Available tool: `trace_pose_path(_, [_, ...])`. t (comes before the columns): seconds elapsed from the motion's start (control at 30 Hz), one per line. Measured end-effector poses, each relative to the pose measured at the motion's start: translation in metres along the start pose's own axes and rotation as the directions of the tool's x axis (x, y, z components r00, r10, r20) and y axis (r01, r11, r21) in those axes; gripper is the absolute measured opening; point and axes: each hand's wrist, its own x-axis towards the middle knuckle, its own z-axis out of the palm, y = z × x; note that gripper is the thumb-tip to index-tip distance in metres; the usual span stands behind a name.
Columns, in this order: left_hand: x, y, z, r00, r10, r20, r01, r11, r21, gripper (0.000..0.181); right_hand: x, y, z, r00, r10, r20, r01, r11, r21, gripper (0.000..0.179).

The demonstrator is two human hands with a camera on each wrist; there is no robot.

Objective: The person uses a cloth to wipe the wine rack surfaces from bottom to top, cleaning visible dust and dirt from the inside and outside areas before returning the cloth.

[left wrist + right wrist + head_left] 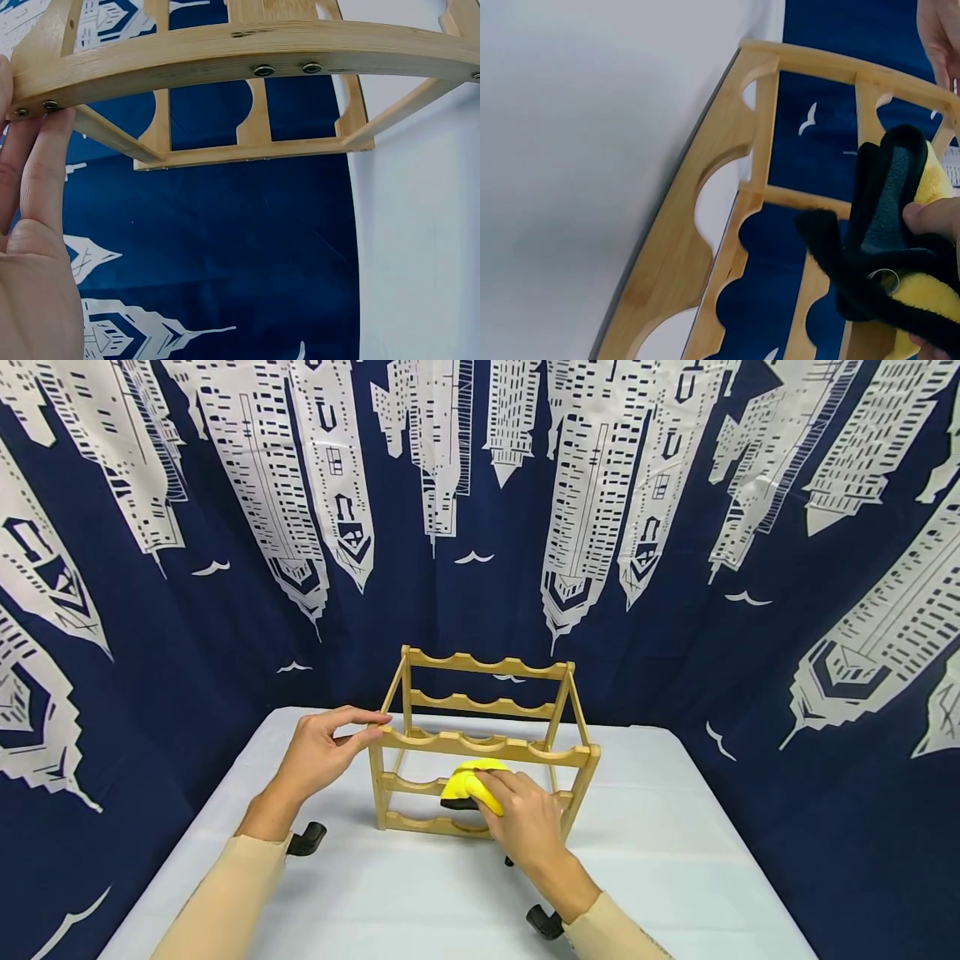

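A light wooden wine rack (pixel 517 750) with scalloped rails stands upright on the white table. My left hand (pixel 322 752) pinches its upper front left corner between thumb and fingers; in the left wrist view, the fingers lie against the end of a wooden bar (pixel 187 64). My right hand (pixel 528 818) grips a bunched yellow-and-black cloth (pixel 468 781) at the front of the rack, just below the top rail. In the right wrist view the thumb presses on the dark side of the cloth (pixel 889 195), and a small ring shows on it. Whether the cloth touches the wood I cannot tell.
The white-covered table (pixel 660 860) extends around the rack. Behind and at both sides hangs a dark blue curtain (pixel 480 602) with white buildings and birds. A black fitting sits by each wrist, one at the left (pixel 307 839) and one at the right (pixel 545 922).
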Motion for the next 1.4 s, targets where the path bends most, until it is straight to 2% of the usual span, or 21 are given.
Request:
trace_pose_path(0.2, [-0.004,-0.002,-0.005,1.000,0.011,0.007,-0.011,1.000,-0.017,0.026,0.018,-0.025,0.014,0.998,-0.058,0.019,0.057,0.997,0.058,0.060])
trace_pose_path(0.3, [-0.003,-0.002,-0.005,1.000,0.011,0.012,-0.011,0.999,-0.037,0.027,0.029,-0.040,0.024,0.995,-0.075,0.058,0.070,0.994,0.080,0.059])
trace_pose_path(0.5, [-0.003,-0.003,-0.002,0.999,0.006,0.034,-0.003,0.997,-0.081,0.030,0.049,-0.067,0.042,0.996,-0.038,0.079,0.029,0.993,0.115,0.050])
trace_pose_path(0.63, [-0.004,-0.002,-0.002,0.999,-0.002,0.038,0.005,0.996,-0.090,0.029,0.054,-0.076,0.049,0.994,-0.010,0.110,-0.002,0.995,0.104,0.046])
trace_pose_path(0.83, [-0.004,-0.003,-0.002,1.000,-0.001,0.012,0.002,0.997,-0.080,0.029,0.051,-0.072,0.046,0.977,0.014,0.215,-0.013,1.000,-0.002,0.043])
trace_pose_path(0.93, [-0.005,-0.005,0.000,1.000,0.013,0.007,-0.012,0.997,-0.078,0.030,0.046,-0.068,0.042,0.973,-0.001,0.231,0.008,1.000,-0.030,0.045])
trace_pose_path(1.13, [-0.005,-0.008,0.006,1.000,0.023,-0.002,-0.023,0.996,-0.091,0.030,0.035,-0.056,0.030,0.984,-0.049,0.172,0.050,0.999,0.001,0.054])
trace_pose_path(1.27, [-0.004,-0.008,0.006,1.000,0.021,-0.001,-0.021,0.995,-0.099,0.030,0.025,-0.041,0.017,0.991,-0.030,0.127,0.030,1.000,0.002,0.058])
trace_pose_path(1.4, [-0.004,-0.007,0.003,0.999,0.022,-0.025,-0.024,0.995,-0.101,0.029,0.008,-0.019,0.004,0.995,-0.009,0.100,0.011,1.000,-0.016,0.063])
